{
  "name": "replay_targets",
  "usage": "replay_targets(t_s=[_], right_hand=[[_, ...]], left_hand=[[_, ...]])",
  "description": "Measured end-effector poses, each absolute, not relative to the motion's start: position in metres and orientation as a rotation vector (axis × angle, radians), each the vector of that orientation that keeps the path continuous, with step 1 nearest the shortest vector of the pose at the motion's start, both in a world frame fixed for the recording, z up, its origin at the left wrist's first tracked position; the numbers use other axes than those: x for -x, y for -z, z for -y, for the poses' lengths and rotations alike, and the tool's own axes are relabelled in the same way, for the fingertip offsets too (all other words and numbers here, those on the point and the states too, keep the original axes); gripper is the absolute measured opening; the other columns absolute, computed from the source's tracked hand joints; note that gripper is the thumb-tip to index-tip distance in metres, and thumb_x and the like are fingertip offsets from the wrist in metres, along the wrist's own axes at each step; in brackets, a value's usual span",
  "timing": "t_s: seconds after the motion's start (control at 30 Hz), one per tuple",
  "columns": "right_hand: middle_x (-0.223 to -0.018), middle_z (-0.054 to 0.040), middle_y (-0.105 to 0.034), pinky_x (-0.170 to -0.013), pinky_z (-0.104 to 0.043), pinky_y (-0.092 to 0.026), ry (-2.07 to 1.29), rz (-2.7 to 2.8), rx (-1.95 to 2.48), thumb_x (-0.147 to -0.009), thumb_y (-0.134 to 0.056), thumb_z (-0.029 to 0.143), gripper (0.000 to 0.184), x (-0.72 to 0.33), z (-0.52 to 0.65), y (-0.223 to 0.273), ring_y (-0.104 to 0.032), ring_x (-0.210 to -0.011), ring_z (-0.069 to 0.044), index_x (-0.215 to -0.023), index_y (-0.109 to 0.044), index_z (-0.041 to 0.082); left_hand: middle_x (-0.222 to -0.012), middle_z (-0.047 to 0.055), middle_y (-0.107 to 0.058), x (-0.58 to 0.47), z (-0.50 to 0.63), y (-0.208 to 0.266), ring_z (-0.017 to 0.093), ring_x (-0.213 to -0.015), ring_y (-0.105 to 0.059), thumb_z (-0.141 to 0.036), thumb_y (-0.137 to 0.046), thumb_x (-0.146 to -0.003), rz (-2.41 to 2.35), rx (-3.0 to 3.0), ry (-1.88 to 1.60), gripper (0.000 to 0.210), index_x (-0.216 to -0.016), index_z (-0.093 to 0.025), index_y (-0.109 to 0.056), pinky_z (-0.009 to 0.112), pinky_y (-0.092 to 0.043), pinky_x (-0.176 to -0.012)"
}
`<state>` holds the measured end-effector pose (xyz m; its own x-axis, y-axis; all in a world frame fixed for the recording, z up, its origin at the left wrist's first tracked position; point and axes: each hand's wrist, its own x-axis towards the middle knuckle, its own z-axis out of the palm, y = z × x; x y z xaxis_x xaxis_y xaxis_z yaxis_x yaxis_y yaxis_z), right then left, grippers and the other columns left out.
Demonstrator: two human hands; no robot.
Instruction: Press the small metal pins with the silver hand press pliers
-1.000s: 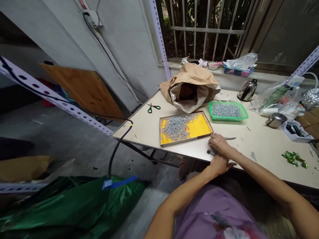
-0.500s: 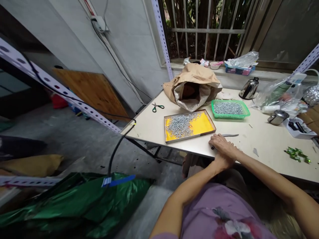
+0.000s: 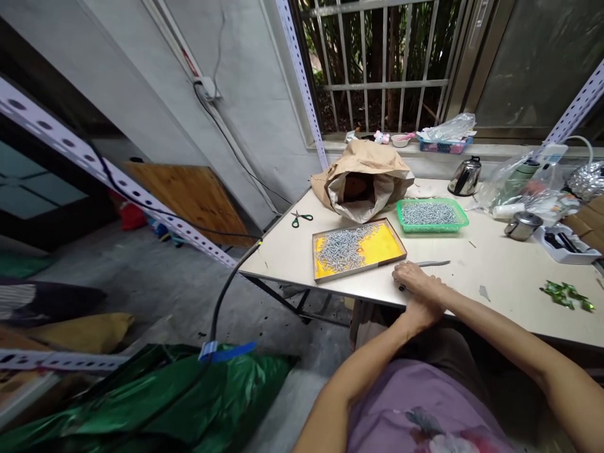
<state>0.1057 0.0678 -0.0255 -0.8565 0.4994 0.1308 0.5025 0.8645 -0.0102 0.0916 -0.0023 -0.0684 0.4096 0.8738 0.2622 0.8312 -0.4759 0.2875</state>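
Note:
My right hand (image 3: 411,278) lies over my left hand (image 3: 422,309) at the table's front edge, the wrists crossed. My right fingers are curled, and the dark round end of a small object (image 3: 402,287) shows beneath them; its kind cannot be made out. The fingers of my left hand are hidden under the right. Just beyond the hands lies a thin grey blade-like strip (image 3: 433,263). To their left is a shallow cardboard tray (image 3: 361,271) with a yellow bottom, partly covered by a heap of small silvery metal pins (image 3: 340,250).
A green plastic basket (image 3: 433,229) of similar metal pieces stands behind. Near it are an open brown paper sack (image 3: 372,157), scissors (image 3: 302,218), a kettle (image 3: 465,176), a metal cup (image 3: 523,225) and green wrappers (image 3: 566,294). A black cable (image 3: 221,292) hangs past the table's left corner.
The view has shifted slightly, so the table's things sit a little lower in the picture. My hands stay crossed in the same place, and nothing on the table has visibly moved.

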Motion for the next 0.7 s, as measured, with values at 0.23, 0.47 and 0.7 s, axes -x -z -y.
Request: replay_targets(t_s=[0.23,0.47,0.7], right_hand=[[-0.090,-0.0100,-0.064,-0.067,-0.030,-0.046,0.214,2.730,1.016,-0.097,-0.035,0.013,0.030,-0.103,-0.079,-0.057,-0.058,-0.078,-0.017,-0.099,-0.065,0.014],[-0.116,-0.0155,-0.059,-0.071,-0.034,-0.044,0.297,2.312,1.302,-0.092,-0.048,0.025,0.036,-0.145,-0.124,-0.159,-0.059,-0.095,-0.026,-0.126,-0.057,0.018],[-0.110,-0.0120,-0.065,-0.077,-0.035,-0.049,0.114,2.315,1.066,-0.094,-0.046,0.035,0.034,-0.220,-0.081,-0.156,-0.063,-0.089,-0.023,-0.118,-0.065,0.019]], left_hand=[[-0.137,0.017,-0.056,-0.087,-0.002,0.083,0.032,-0.133,-0.047,-0.031,-0.044,-0.096,-1.548,-2.669,-0.643,0.042,-0.133,-0.015,-0.055,0.044,-0.041,-0.111],[-0.138,0.016,-0.056,-0.083,0.002,0.089,0.029,-0.133,-0.049,-0.033,-0.040,-0.099,-1.607,-2.760,-0.708,0.039,-0.131,-0.017,-0.055,0.047,-0.043,-0.107],[-0.140,0.016,-0.054,-0.083,0.003,0.086,0.028,-0.134,-0.048,-0.031,-0.039,-0.099,-1.575,-2.757,-0.707,0.039,-0.132,-0.016,-0.054,0.048,-0.043,-0.108]])
